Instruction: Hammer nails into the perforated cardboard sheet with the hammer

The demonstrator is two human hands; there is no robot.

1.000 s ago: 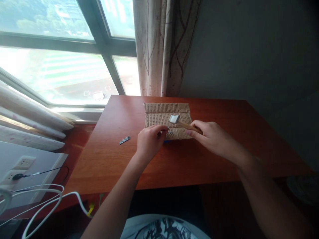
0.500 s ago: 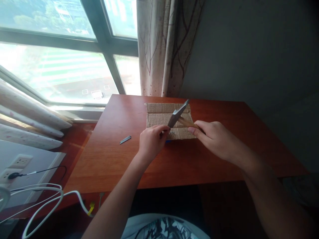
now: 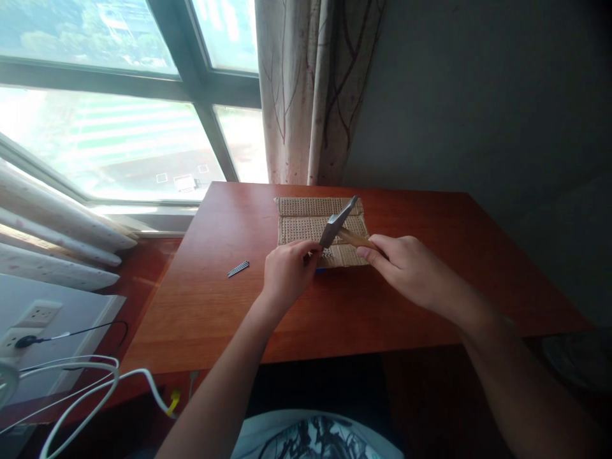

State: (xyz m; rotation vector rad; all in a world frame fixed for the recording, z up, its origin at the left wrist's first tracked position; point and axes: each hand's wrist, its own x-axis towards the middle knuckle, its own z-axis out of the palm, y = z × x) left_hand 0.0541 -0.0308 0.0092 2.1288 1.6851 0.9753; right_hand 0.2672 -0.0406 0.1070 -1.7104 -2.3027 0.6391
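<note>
My right hand (image 3: 399, 264) is wrapped round the wooden handle of a hammer (image 3: 337, 223). The hammer's metal head is tilted over a perforated, cardboard-like tan board (image 3: 310, 224), and its lower end is close to my left fingertips. At the board's near left corner, my left hand (image 3: 289, 271) is closed in a pinch; what sits between thumb and finger is hidden. A little bundle of thin grey nails (image 3: 238, 268) lies on the table to the left of my left hand. A bit of blue (image 3: 320, 270) shows under the board's front edge.
The reddish-brown wooden table (image 3: 335, 319) stands by a large window (image 3: 119, 140) with patterned curtains (image 3: 291, 95). At the lower left are a wall socket (image 3: 41, 313) with a black plug and looped white cables (image 3: 115, 376). A dark wall rises behind the table.
The hammer head has dipped very slightly towards my left fingers. The whole view has shifted a little; both hands keep their grips, and the board and nails stay in place.
</note>
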